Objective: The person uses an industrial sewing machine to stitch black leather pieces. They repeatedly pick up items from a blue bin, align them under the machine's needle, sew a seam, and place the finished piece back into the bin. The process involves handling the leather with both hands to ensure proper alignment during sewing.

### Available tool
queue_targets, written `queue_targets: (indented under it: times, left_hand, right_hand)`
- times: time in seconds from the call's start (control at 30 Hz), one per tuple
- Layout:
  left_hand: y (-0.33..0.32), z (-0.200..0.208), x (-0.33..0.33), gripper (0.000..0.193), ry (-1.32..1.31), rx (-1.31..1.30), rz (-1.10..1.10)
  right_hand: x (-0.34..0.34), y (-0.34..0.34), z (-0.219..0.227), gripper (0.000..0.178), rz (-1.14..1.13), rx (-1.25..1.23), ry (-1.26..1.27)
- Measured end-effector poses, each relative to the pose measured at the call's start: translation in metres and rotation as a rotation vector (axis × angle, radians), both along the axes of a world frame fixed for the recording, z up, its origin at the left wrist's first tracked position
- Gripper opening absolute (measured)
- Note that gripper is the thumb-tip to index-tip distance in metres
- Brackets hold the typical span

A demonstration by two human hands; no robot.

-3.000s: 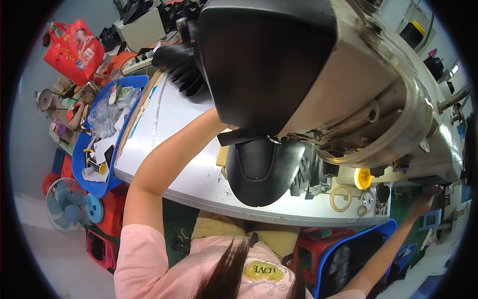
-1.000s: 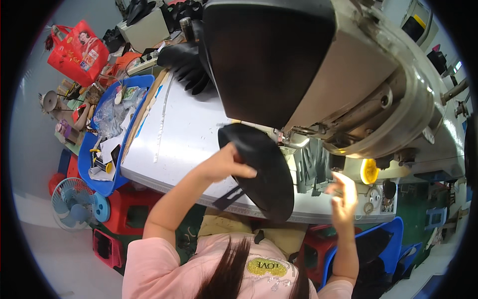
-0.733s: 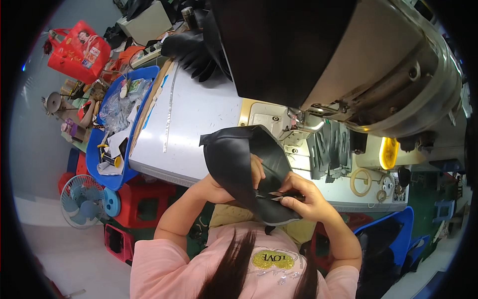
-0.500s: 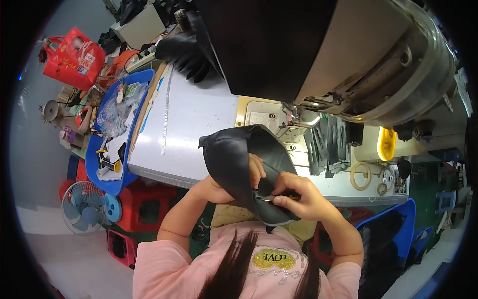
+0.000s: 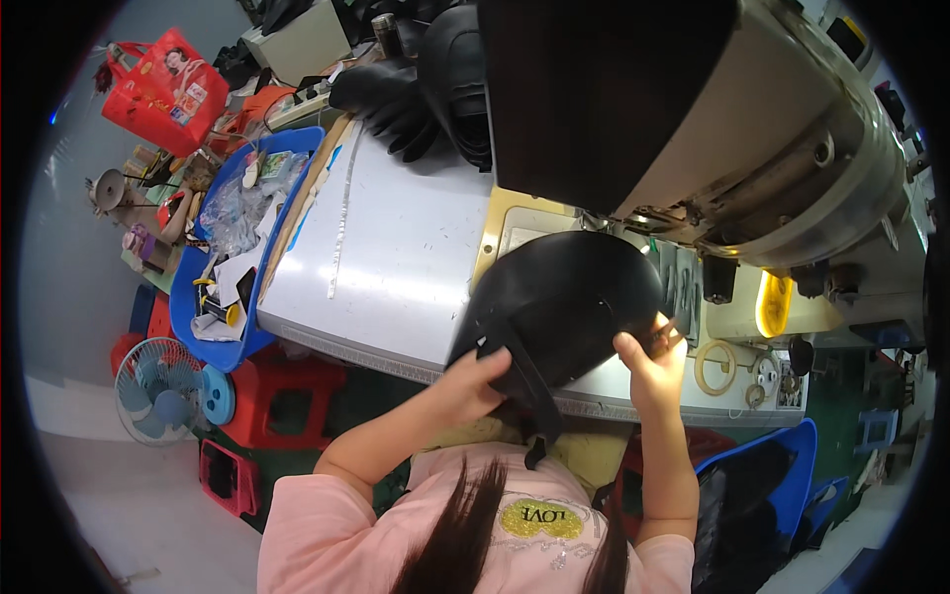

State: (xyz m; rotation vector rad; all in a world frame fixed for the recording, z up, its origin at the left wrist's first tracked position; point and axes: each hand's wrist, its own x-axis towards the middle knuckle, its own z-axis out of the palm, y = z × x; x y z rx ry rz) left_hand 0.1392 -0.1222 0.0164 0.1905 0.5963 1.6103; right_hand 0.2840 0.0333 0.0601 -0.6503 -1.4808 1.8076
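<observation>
Left hand (image 5: 469,387) and right hand (image 5: 653,368), fingers curled, grip the black piece (image 5: 569,297), strap (image 5: 535,384) end dangling; whether stitching remains cannot be told.

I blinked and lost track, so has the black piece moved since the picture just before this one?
Yes. Judged against the table's front edge, the black piece has shifted forward, away from the body, and somewhat rightward.
</observation>
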Motion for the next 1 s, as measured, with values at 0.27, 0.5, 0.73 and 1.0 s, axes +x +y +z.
queue_targets:
  times: [0.27,0.5,0.73,1.0]
  left_hand:
    - [-0.013,0.007,0.033,0.034,0.374,-0.081,0.209]
    - [0.0,0.013,0.038,0.03,0.291,-0.082,0.421]
    - [0.001,0.015,0.039,0.028,0.273,-0.078,0.447]
    - [0.0,0.01,0.036,0.025,0.315,-0.078,0.394]
  right_hand:
    - [-0.005,-0.008,-0.016,0.024,-0.264,0.379,-0.037]
    - [-0.006,-0.042,-0.016,0.007,0.093,0.232,-0.097]
    - [-0.007,-0.057,-0.021,0.011,-0.013,0.015,-0.126]
    - [-0.01,-0.056,-0.02,0.014,-0.028,0.054,-0.221]
